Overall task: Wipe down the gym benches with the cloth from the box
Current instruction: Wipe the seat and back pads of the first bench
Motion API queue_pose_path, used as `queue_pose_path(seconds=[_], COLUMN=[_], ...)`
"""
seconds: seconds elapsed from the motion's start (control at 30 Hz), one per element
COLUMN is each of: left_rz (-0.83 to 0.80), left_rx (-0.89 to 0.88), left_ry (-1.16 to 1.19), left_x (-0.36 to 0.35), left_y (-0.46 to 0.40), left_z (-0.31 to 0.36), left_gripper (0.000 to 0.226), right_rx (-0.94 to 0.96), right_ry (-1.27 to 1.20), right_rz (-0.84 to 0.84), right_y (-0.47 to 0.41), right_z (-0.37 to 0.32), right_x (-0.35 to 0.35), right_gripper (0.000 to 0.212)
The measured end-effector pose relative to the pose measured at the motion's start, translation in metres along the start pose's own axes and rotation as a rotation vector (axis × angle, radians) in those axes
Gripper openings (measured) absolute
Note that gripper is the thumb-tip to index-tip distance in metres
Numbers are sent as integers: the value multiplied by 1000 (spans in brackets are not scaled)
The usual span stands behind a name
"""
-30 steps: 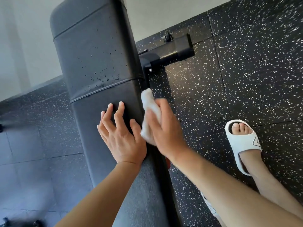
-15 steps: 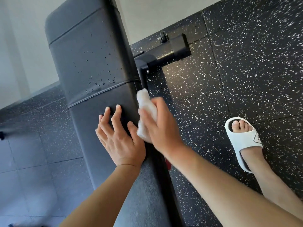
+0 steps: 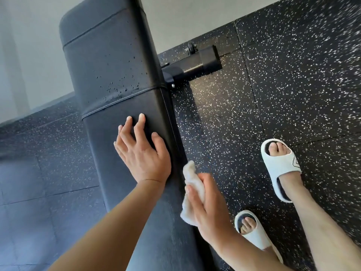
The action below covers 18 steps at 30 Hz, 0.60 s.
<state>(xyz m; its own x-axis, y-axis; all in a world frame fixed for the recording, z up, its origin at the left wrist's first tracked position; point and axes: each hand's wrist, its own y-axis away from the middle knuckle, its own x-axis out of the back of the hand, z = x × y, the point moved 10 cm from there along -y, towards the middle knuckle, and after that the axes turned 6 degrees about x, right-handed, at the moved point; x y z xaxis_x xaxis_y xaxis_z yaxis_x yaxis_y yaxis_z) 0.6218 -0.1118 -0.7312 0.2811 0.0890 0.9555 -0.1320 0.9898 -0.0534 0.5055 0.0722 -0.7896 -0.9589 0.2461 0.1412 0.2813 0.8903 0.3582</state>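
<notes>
Here your right hand [image 3: 205, 208] pinched the cloth [image 3: 192, 194] against the bench [image 3: 117, 75] side, just below your spread left hand [image 3: 144, 155]; droplets sat well beyond both, and a loose pinch could have dropped the cloth

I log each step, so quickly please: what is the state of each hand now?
Left hand: open, fingers spread flat on the bench.
Right hand: closed around the white cloth, beside the bench's edge.
</notes>
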Motion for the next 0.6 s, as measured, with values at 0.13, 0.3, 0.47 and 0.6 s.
queue_pose_path(seconds=[0.13, 0.3, 0.47, 0.6], left_rz=[-4, 1, 25, 33], left_rx=[16, 16, -10, -3], left_ry=[17, 48, 42, 58], left_x=[2, 4, 4, 5], left_y=[1, 2, 2, -1], left_z=[-1, -1, -1, -3], left_gripper=[51, 52, 52, 50], right_rx=[-30, 56, 136, 153], right_ry=[58, 70, 94, 58], right_rz=[-31, -42, 80, 63], right_y=[18, -58, -129, -86], right_z=[9, -22, -51, -32], right_x=[2, 0, -2, -1], right_gripper=[17, 25, 24, 21])
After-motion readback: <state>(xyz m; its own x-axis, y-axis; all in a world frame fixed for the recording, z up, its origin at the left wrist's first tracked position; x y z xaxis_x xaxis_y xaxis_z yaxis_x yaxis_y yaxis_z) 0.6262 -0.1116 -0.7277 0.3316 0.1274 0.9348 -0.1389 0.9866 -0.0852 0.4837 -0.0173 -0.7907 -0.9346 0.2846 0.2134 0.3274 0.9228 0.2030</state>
